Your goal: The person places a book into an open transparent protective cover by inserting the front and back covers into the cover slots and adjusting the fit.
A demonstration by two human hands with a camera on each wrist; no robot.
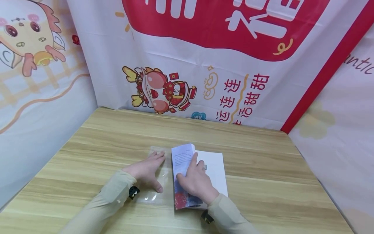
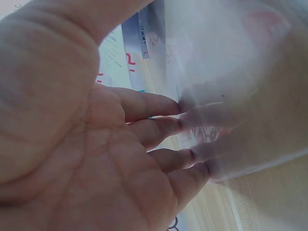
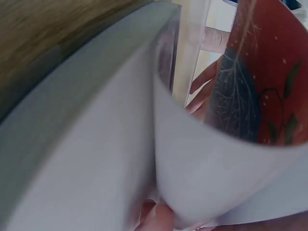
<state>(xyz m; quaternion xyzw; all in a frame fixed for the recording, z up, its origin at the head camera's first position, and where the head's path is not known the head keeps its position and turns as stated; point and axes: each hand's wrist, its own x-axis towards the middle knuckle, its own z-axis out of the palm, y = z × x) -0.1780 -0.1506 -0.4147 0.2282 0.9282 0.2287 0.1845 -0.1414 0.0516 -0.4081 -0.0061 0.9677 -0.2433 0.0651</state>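
Observation:
A thin book (image 1: 214,172) lies with a white page showing, and its printed cover (image 1: 183,156), blue-violet above and red below, curls over the left part. My right hand (image 1: 197,182) holds this cover, its thumb over the printed side and its other fingers by the fold. In the right wrist view a fingertip (image 3: 158,219) shows deep in the crease beside the curved cover (image 3: 274,72). Just left of the book lies a clear plastic sleeve (image 1: 156,196). My left hand (image 1: 147,170) rests on it, fingers extended; in the left wrist view the fingertips meet the sleeve (image 2: 231,96).
Both things lie on a wood-grain table (image 1: 257,156). Behind it hangs a printed cloth (image 1: 175,48) with red lettering and a cartoon figure. More printed cloth (image 1: 38,87) closes off the left side, and pale cloth (image 1: 336,130) the right.

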